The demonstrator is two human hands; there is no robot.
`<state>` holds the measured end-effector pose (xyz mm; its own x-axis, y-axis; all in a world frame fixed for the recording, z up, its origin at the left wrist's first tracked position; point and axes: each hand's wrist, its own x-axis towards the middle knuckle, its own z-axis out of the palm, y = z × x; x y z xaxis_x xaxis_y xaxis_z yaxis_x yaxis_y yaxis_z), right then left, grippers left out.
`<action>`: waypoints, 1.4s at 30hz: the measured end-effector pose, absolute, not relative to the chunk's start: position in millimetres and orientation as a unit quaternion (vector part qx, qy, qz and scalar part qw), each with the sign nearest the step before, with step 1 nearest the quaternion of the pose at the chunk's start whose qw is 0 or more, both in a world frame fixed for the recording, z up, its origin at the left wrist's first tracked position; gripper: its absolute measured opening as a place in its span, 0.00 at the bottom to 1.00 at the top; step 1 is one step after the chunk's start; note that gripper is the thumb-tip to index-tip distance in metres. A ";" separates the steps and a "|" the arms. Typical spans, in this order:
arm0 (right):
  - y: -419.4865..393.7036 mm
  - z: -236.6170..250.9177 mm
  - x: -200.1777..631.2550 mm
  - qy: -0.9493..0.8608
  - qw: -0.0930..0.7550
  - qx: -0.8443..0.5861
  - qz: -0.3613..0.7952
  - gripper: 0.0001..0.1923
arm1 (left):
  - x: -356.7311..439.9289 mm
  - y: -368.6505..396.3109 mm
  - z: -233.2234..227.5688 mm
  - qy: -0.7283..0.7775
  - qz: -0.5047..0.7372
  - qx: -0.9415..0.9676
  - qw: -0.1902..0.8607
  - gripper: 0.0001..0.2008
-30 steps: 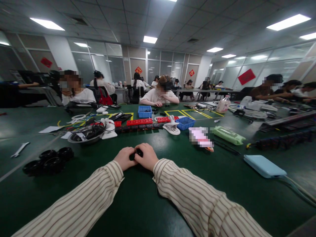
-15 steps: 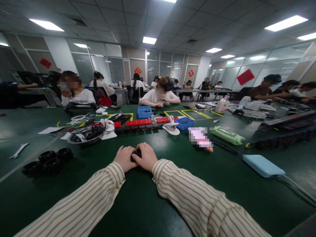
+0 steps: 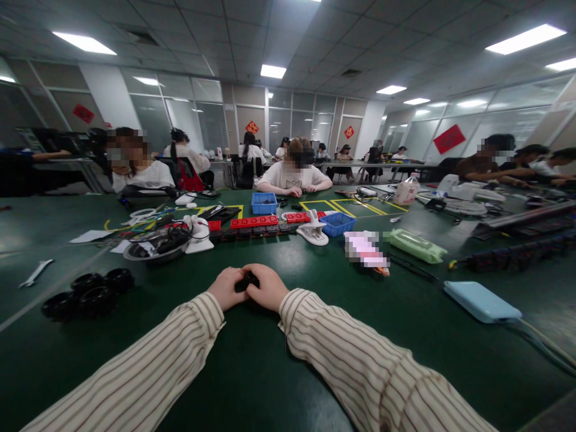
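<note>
My left hand (image 3: 227, 287) and my right hand (image 3: 269, 287) rest together on the green table (image 3: 252, 372), both closed around a small black part (image 3: 248, 280) that shows only as a dark sliver between the fingers. Striped sleeves cover both forearms. To the left lie several black rubber tyres (image 3: 87, 293) in a cluster, apart from my hands.
A grey bowl of black parts (image 3: 157, 245), a red power strip (image 3: 254, 222), two blue bins (image 3: 264, 203), a white clamp (image 3: 314, 230), a green case (image 3: 416, 245), a light blue power bank (image 3: 482, 302) and a wrench (image 3: 36, 273) lie around. Other people sit across the table.
My hands have stayed together on the black part, with only small shifts of the fingers. The person opposite has lowered both arms to the table.
</note>
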<state>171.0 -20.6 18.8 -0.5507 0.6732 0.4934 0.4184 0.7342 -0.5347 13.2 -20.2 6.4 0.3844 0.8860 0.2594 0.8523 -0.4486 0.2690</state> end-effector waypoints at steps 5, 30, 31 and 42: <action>-24.2 23.1 171.6 -0.837 0.394 -0.351 0.142 0.20 | 14.2 -22.8 6.9 0.550 0.196 0.811 0.041 0.22; -21.6 20.1 170.7 -0.827 0.383 -0.379 0.162 0.23 | 17.7 -25.3 10.2 0.545 0.197 0.815 0.026 0.24; -21.0 19.5 170.4 -0.823 0.383 -0.392 0.150 0.22 | 19.2 -26.5 10.7 0.556 0.196 0.808 0.018 0.24; -14.7 13.3 168.6 -0.837 0.380 -0.371 0.133 0.09 | 24.9 -27.7 12.0 0.587 0.175 0.790 -0.007 0.14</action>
